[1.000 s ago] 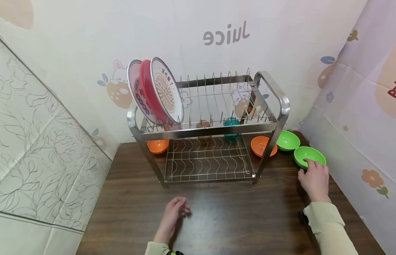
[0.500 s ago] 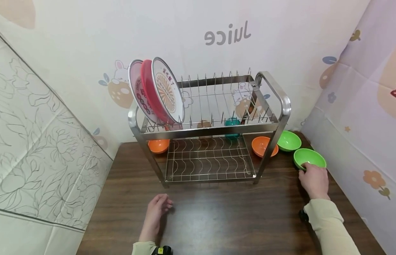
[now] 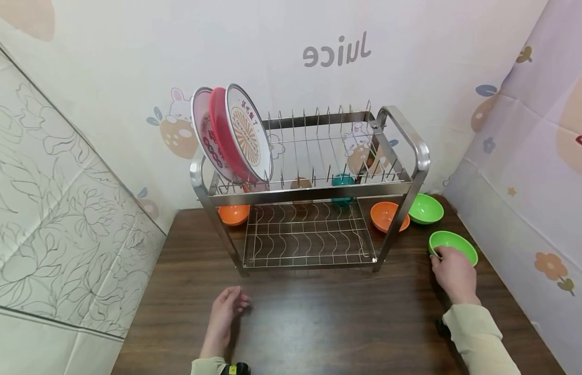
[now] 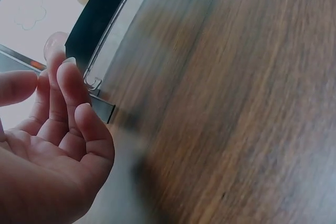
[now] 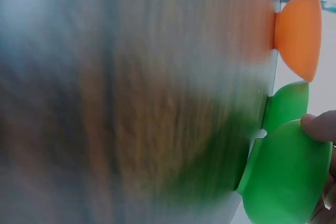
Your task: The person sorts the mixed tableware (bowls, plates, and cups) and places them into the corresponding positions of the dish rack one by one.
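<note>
At the right of the head view, my right hand [image 3: 456,275] grips the near rim of a green bowl [image 3: 461,247]. In the right wrist view the thumb [image 5: 319,125] lies on the outside of this bowl's wall. A second green bowl [image 3: 425,209] stands just behind it, beside an orange bowl [image 3: 384,215] by the rack's right leg. My left hand [image 3: 223,312] holds nothing, its fingers loosely bent over the table in front of the rack. The left wrist view shows its palm [image 4: 42,150] with the fingers gently curled.
A two-tier metal dish rack [image 3: 309,195] stands mid-table. Plates lean on its upper left, the front one a patterned white plate [image 3: 248,135]. Another orange bowl [image 3: 234,214] is behind its left leg, and a teal cup [image 3: 342,187] is behind the rack. Walls border the wooden table [image 3: 319,317].
My right hand has drawn the near green bowl toward the table's front, away from the other green bowl. My left hand has shifted left.
</note>
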The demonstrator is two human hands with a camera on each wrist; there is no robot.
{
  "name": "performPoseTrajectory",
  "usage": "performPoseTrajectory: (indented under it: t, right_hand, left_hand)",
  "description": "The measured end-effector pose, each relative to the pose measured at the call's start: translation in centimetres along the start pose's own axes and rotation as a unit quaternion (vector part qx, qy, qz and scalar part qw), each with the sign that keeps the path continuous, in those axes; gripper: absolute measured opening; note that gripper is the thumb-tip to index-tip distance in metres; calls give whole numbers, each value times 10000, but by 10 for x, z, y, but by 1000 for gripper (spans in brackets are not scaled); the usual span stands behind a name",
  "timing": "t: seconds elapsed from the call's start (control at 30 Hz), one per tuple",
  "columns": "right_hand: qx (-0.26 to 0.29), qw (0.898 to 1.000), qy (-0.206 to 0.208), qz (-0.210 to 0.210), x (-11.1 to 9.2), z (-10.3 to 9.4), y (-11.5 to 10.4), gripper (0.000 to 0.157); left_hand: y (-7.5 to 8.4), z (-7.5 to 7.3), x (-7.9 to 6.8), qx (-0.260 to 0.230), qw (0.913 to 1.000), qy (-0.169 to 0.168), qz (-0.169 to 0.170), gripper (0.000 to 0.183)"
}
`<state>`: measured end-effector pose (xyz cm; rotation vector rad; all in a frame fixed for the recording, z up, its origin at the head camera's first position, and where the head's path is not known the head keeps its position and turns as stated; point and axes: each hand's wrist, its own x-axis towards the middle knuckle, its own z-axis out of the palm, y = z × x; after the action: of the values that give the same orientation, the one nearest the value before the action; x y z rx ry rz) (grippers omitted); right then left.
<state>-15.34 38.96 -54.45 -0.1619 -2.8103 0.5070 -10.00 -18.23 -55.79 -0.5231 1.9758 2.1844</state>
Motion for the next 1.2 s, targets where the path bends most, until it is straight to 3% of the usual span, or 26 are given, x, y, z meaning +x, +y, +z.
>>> performPoseTrajectory:
  t: [0.2, 0.47, 0.73, 0.93, 1.2]
  right_hand:
    - [63, 9993, 309, -203, -14, -2, -15, 9]
    - [82, 9984, 376, -412, -33, -8, -37, 16]
    - [228, 9991, 88, -360, -45, -22, -58, 15]
    - [651, 9975, -24, -257, -50, -30, -74, 17]
    - [1231, 9896, -742, -43, -58, -39, -96, 18]
  left_hand:
    - [-3, 4, 2, 4, 10000, -25, 27, 29]
    - [-5, 8, 3, 44, 9999, -111, -95, 29]
    - [-6, 11, 4, 136, 9997, -157, -129, 35]
    - [-5, 14, 3, 78, 9997, -190, -102, 37]
    - [-5, 18, 6, 40, 9992, -309, -236, 31]
